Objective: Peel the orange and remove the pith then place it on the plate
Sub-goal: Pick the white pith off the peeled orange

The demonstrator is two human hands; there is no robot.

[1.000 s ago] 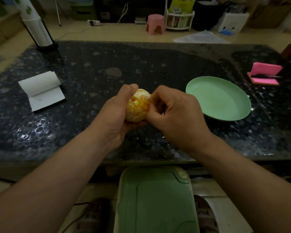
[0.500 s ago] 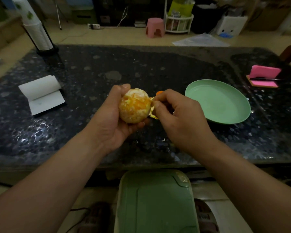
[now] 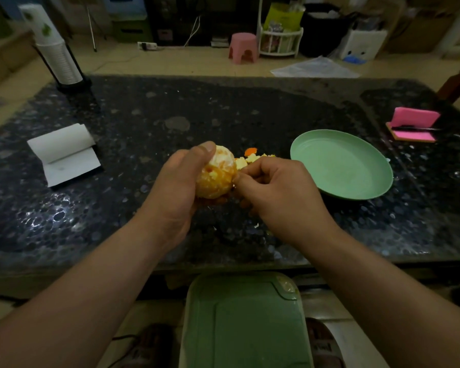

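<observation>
Right hand is back at the orange, pinching pith at its 3 o'clock side; left hand grips the fruit. Peeling looks done, some pith remains, and the plate at 3 o'clock waits.

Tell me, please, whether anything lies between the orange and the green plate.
Only the right hand, pinching at the orange, and a few peel scraps on the table sit between it and the plate; the scraps lie low.
</observation>
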